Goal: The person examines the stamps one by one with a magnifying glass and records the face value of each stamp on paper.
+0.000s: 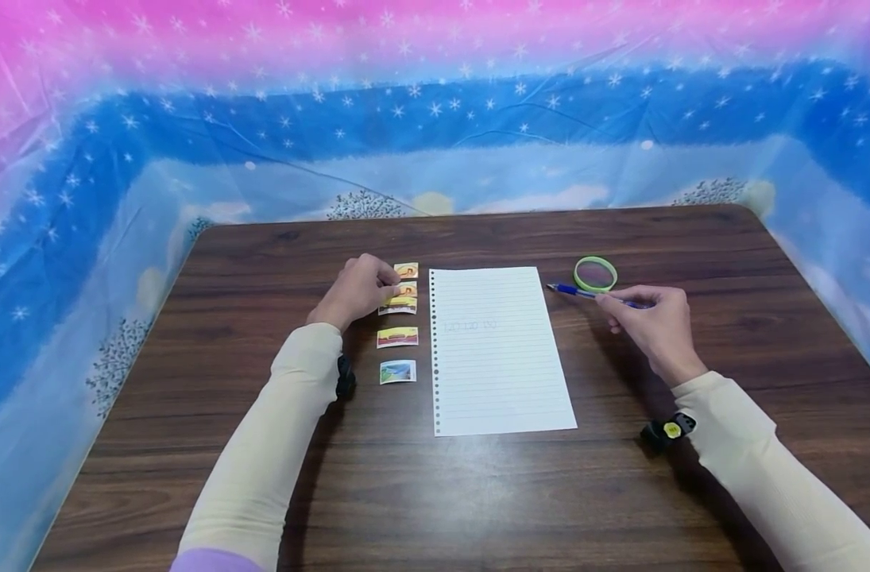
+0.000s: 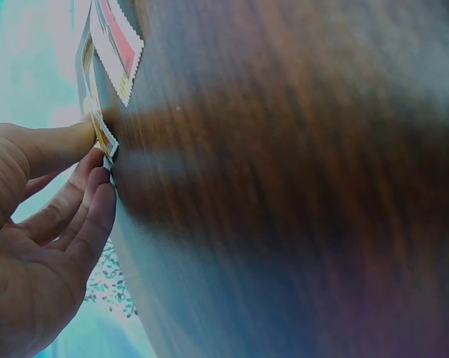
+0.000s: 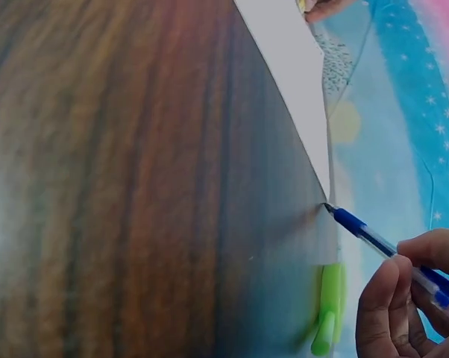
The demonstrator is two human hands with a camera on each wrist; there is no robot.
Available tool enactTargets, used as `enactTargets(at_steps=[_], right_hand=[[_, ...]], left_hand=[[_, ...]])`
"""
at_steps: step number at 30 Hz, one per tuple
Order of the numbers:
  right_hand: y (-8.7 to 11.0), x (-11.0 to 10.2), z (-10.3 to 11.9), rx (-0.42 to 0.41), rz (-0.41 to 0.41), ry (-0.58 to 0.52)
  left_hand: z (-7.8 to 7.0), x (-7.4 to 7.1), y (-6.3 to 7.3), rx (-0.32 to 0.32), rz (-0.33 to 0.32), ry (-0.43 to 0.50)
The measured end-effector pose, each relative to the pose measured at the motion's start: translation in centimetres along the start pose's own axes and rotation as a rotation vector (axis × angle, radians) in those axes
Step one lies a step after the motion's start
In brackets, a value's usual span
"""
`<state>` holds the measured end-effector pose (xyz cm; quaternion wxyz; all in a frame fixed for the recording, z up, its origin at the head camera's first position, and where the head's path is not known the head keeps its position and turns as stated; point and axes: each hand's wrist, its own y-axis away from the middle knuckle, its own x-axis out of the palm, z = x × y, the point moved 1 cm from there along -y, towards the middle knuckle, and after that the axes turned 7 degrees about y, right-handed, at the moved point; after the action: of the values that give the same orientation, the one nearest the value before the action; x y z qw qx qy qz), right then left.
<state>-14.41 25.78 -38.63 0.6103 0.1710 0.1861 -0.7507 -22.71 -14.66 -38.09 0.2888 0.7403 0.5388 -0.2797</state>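
My left hand [image 1: 356, 291] pinches a small orange-and-yellow postage stamp [image 1: 407, 291] between thumb and fingers, just above a yellow-and-black stamp [image 1: 399, 307]. In the left wrist view, the thumb and fingers [image 2: 68, 186] meet at its perforated edge. Another orange stamp [image 1: 406, 270] lies beyond, a red-and-yellow stamp [image 1: 397, 337] and a landscape stamp [image 1: 397, 372] nearer. A blue pen [image 1: 572, 291] is held in my right hand [image 1: 652, 322], its tip pointing left, near the lined sheet [image 1: 502, 373]. Faint handwritten numbers [image 1: 470, 326] mark the sheet.
A green-rimmed magnifying glass [image 1: 595, 274] lies just beyond the pen; its green rim [image 3: 330, 294] shows in the right wrist view. Everything rests on a dark wooden table [image 1: 299, 234]. A snowflake-patterned cloth [image 1: 435, 111] hangs around the table's far and side edges.
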Motion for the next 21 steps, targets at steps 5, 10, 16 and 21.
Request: enactTargets(at_steps=[5, 10, 16, 21], right_hand=[[0.10, -0.26, -0.26, 0.017, 0.029, 0.122], [0.09, -0.33, -0.55, 0.014, 0.081, 0.254], [0.07, -0.03, -0.46, 0.009, 0.152, 0.394], [0.11, 0.37, -0.35, 0.025, 0.215, 0.435]], left_hand=[[0.08, 0.05, -0.02, 0.019, -0.003, -0.006], [0.15, 0.01, -0.03, 0.017, -0.003, -0.005], [-0.02, -0.04, 0.06, 0.015, 0.000, -0.002], [-0.11, -0.08, 0.10, 0.009, -0.001, -0.007]])
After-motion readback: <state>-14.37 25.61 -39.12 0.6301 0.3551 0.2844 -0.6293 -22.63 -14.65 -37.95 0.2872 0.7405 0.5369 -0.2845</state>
